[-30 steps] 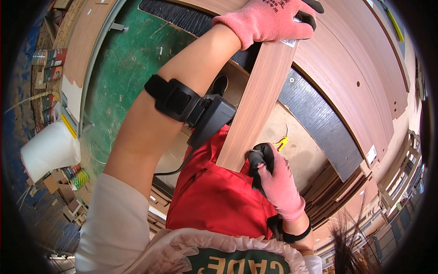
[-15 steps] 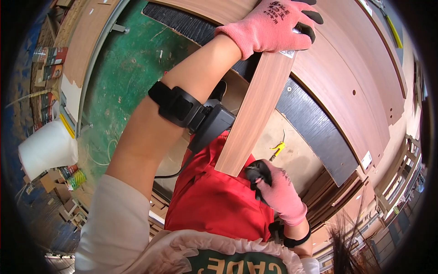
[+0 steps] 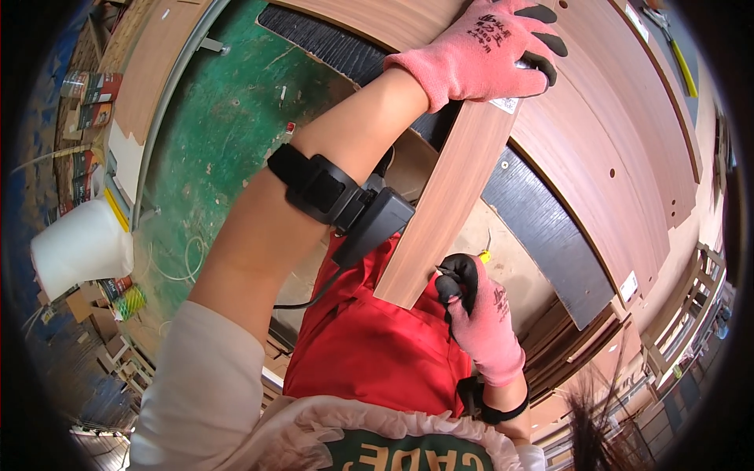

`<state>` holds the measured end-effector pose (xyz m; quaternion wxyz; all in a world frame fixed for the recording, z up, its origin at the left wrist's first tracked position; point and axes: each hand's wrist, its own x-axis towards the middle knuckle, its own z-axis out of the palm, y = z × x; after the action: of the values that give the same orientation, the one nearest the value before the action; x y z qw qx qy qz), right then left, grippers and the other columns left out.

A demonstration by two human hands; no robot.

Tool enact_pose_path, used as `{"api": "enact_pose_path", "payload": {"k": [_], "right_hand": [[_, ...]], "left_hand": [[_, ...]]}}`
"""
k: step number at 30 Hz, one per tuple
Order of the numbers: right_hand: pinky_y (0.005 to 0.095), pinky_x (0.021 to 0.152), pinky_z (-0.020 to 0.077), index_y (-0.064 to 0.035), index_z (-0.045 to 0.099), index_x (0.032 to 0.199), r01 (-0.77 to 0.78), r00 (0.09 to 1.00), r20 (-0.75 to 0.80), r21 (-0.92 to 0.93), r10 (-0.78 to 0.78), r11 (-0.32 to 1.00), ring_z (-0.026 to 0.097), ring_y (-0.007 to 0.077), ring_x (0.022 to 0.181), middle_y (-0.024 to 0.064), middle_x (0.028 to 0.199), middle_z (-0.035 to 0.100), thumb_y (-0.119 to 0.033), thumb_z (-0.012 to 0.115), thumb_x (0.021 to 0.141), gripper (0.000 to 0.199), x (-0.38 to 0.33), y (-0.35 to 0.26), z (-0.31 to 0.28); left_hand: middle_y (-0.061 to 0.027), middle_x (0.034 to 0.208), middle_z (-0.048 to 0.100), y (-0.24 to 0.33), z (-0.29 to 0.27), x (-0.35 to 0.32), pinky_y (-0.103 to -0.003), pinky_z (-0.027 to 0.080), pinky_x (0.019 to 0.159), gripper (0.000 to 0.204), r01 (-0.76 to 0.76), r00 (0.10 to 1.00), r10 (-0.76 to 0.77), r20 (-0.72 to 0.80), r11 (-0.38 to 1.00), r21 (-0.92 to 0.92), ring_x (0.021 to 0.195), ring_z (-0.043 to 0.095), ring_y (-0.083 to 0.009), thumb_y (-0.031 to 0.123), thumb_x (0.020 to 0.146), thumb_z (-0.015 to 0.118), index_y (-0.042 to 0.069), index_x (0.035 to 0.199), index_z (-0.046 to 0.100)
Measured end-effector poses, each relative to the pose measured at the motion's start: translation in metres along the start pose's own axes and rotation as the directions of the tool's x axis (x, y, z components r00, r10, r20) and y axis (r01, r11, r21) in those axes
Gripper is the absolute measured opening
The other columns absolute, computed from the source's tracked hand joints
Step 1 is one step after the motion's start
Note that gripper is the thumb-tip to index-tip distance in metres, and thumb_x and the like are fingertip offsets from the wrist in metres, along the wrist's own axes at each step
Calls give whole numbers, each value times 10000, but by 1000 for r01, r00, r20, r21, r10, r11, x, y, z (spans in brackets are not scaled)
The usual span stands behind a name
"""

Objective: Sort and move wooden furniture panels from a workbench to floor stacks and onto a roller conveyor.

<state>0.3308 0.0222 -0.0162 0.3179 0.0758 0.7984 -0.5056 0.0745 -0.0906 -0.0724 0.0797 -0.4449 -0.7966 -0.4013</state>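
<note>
My left hand point(image 3: 491, 51), in a pink glove with dark fingertips, grips the far end of a narrow wood-grain board point(image 3: 452, 204), its fingers spread over it. A small shiny spot shows by its thumb, too little to name. The board slants down toward my red apron point(image 3: 377, 337), its near end over my lap. My right hand point(image 3: 479, 314), gloved likewise, is closed in a pinch just right of that near end. A small tip pokes out between its fingers; the kind cannot be made out.
Larger wood-grain panels point(image 3: 597, 133) lie on the bench, over a black strip point(image 3: 542, 228). A yellow air blow gun point(image 3: 484, 256) is partly behind my right hand. Yellow-handled pliers point(image 3: 683, 67) lie at the far right. A white bucket point(image 3: 82, 247) stands left, beside the green floor point(image 3: 236, 102).
The left hand and the board have shifted slightly right and down in view. My right hand has risen a little toward the board, now covering part of the blow gun.
</note>
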Motion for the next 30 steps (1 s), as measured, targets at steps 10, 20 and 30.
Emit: {"api": "enact_pose_path", "payload": {"k": [10,20,30], "right_hand": [[284,570,472,-23,527,1171,98,984,-151,6,-96,995,568,162,581,97,715,583,2,485,882,293,1,14,-2],[265,819,493,0,390,1350,176,967,-237,347,-96,921,600,140,855,127,1028,614,100,514,820,553,-2,10,3],[224,650,462,-105,298,1463,9,993,-107,445,43,896,542,76,760,71,1032,602,75,615,804,754,-11,47,31]], "left_hand": [[-54,1215,628,-6,1,1,-422,214,1119,292,73,995,-79,-62,992,-103,1255,453,-256,196,956,437,72,1144,623],[-51,1144,668,-7,1,-1,-398,219,1107,328,92,994,-100,-43,982,-162,1258,439,-263,239,987,416,16,1191,545],[-88,1313,520,22,-7,4,-602,171,1082,356,57,988,-80,134,984,167,1283,389,-335,288,811,628,146,1137,638]]}}
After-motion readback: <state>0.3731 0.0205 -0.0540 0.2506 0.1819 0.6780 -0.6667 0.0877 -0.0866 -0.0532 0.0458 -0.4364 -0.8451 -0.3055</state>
